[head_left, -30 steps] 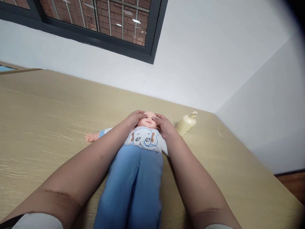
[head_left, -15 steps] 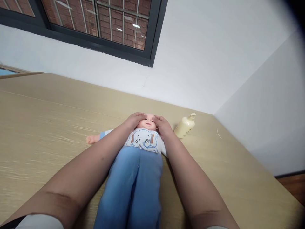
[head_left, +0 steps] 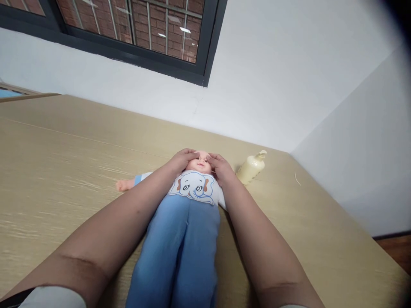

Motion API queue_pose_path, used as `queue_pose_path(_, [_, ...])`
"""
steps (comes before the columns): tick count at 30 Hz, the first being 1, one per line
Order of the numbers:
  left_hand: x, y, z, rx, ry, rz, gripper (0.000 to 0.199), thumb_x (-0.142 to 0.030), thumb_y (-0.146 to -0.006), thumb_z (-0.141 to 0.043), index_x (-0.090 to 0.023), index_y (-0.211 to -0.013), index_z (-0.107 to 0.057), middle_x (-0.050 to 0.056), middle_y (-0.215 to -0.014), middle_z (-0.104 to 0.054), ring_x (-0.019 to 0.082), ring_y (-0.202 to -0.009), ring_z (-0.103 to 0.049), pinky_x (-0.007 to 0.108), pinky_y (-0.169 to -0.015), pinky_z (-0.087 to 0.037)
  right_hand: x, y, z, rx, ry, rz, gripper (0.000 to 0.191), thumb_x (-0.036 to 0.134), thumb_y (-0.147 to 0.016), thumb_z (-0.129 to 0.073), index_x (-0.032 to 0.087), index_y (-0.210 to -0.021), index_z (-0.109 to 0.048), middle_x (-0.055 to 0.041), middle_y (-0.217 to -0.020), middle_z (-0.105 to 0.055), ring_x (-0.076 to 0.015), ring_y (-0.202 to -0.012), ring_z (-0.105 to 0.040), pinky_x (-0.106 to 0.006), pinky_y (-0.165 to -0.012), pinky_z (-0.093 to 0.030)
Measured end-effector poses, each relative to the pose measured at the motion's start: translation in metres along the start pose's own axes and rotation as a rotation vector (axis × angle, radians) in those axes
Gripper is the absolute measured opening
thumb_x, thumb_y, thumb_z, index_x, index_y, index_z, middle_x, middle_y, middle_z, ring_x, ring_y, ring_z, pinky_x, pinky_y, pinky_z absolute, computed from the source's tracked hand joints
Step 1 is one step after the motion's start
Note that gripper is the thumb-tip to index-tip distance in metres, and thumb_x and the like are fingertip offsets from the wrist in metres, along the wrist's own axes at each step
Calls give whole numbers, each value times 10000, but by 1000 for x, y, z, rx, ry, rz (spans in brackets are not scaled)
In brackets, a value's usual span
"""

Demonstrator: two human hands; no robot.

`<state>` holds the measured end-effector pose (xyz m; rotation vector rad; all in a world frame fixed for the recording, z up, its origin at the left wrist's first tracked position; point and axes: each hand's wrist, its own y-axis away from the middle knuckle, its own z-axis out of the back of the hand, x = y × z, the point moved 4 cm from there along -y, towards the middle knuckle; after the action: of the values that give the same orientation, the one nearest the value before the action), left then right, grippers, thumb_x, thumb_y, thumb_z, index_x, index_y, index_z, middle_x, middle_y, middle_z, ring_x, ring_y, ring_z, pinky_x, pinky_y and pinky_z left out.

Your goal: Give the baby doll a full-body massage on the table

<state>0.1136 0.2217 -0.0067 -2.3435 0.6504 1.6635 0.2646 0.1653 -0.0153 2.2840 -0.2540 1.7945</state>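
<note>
A baby doll (head_left: 197,222) lies on its back, its head away from me, in blue trousers and a white top with an elephant face on it. My left hand (head_left: 183,160) is cupped round the left side of its head, the thumb reaching over the brow by one eye. On the other side my right hand (head_left: 221,167) clasps the head in the same way, its thumb near the other eye. Parts of the fingers are hidden beside and behind the head. One doll arm sticks out to the left past my forearm.
A pale yellow pump bottle (head_left: 252,169) stands on the wooden table (head_left: 80,171) to the right of my right hand. Farther right lies a thin pale strip (head_left: 297,179). Behind the table are a white wall (head_left: 257,85) and a dark-framed window (head_left: 135,55).
My thumbs have shifted slightly over the doll's brow, closer to its eyes. Both hands stay on the head, and the view has tilted a little.
</note>
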Motion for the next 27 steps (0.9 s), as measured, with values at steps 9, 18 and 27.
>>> queue_pose_path(9, [4,2,2,102,163,28,347,-212,-682,-787,-137,-997,-662,155,-1001,-728,294,-857,-725,419,-775,-592,2,4,6,40,-97,-77,485,223,-694,-812,253,-1155,-665,-39,-1045,-746,-205,-879,-691,-334,-761,-562])
queue_pose_path(18, [-2,1,1,4,-64,-9,314,-258,-709,-822,-152,-951,-652,93,-871,-726,225,-728,-694,351,-716,-566,-2,-2,1,33,58,68,456,385,-698,-836,250,-1086,-637,-36,-998,-743,-222,-887,-699,-354,-770,-574])
queue_pose_path(27, [-6,4,-1,-34,-146,-27,297,-311,-734,-818,-167,-924,-640,86,-873,-724,223,-749,-690,326,-709,-547,-4,-8,0,-28,124,99,464,441,-699,-821,259,-1076,-619,-15,-996,-727,-205,-933,-693,-346,-819,-559])
